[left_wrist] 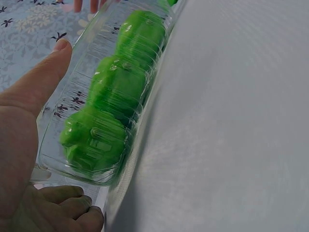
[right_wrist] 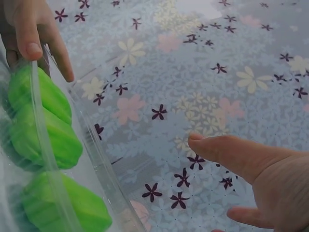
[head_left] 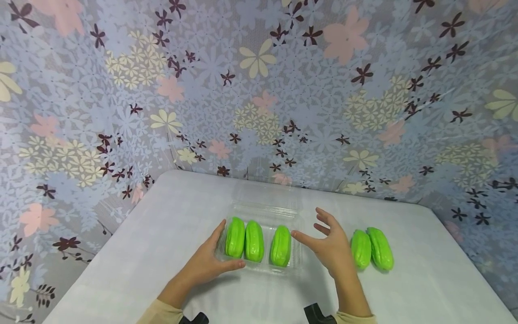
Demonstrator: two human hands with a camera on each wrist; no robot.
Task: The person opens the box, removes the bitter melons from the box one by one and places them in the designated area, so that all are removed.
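We see a clear plastic clamshell tray (head_left: 259, 211) lying on the white-covered table (head_left: 141, 252), its lid open toward the flowered backdrop (head_left: 259, 90). Three glossy green ridged toy vegetables sit in the tray: two touching at the left (head_left: 235, 237) (head_left: 254, 241) and a third (head_left: 281, 245) a little apart at the right. Our left hand (head_left: 210, 263) grasps the tray's left end, thumb along the near rim and fingers up the side; the left wrist view shows the thumb (left_wrist: 46, 72) pressed on the clear wall (left_wrist: 87, 77). Our right hand (head_left: 329, 245) hovers released just beside the tray's right edge, fingers spread, holding nothing. Two more green ridged toy vegetables (head_left: 361, 249) (head_left: 380, 248) lie side by side on the table, just right of that hand.
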